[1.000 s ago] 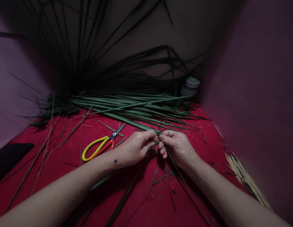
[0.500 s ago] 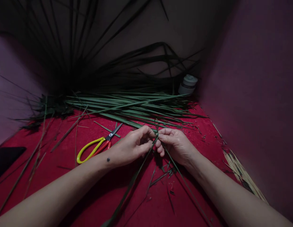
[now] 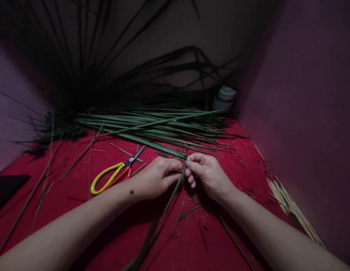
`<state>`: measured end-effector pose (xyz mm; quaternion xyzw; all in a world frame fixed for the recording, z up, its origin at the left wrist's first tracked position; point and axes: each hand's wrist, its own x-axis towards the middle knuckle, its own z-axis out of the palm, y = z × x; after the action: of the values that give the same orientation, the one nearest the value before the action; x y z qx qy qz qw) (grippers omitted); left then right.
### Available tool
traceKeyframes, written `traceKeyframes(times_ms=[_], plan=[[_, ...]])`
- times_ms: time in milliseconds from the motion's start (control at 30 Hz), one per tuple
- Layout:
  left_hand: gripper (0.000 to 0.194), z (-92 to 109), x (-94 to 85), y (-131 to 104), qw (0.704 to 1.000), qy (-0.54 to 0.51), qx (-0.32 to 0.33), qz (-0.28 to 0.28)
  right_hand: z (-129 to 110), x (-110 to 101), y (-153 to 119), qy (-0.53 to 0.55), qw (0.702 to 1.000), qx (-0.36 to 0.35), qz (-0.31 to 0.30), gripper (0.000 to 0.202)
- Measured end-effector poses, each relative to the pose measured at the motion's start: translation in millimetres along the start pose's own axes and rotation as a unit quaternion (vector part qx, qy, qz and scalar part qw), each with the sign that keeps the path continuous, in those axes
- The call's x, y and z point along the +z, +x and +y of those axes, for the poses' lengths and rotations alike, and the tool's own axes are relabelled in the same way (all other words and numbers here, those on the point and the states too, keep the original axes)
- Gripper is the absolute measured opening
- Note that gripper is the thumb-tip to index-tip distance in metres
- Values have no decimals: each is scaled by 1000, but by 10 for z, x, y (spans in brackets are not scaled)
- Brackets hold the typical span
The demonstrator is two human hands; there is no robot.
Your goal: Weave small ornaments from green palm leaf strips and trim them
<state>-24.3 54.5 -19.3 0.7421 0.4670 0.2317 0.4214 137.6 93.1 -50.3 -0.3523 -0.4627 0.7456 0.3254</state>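
Note:
Over the red surface (image 3: 107, 229), my left hand (image 3: 156, 178) and my right hand (image 3: 210, 175) work fingertip to fingertip. Both are closed in a pinch on a green leaf strip (image 3: 173, 192), which trails down toward me from between them. A thin looped end sticks up above the fingertips. The small part where the fingers meet is mostly hidden, so I cannot tell how the strip is folded or knotted there. Left of my left hand lie scissors (image 3: 108, 176) with yellow and red handles, their blades pointing away to the right.
Behind my hands lies a pile of long green leaves (image 3: 152, 124). A lidded white container (image 3: 224, 98) stands at its right end. Pale thin sticks (image 3: 293, 210) lie by the right wall, and a black object (image 3: 9, 192) at the left edge. Leaf scraps are scattered around.
My left fingers have curled in and the hand has dropped slightly. A strip that hung below my right hand has shifted down and away from the fingers. The view has moved slightly.

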Motion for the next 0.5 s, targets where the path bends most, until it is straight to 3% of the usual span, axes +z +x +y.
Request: traceKeyframes(times_ms=[133,233,367,500], plan=[[21,-30,-4,-3,1000,11,-18,9,15,9,2,20,1000,6,18,25],[20,-34,-8,-3,999,-5,-32,27,17,-35,33,48,999,7,-17,24],[23,-25,-18,-2,997,-72,-23,7,14,-98,72,96,993,27,-69,28],[23,-42,-35,-6,998,-44,-35,13,10,-115,73,68,993,43,-83,26]])
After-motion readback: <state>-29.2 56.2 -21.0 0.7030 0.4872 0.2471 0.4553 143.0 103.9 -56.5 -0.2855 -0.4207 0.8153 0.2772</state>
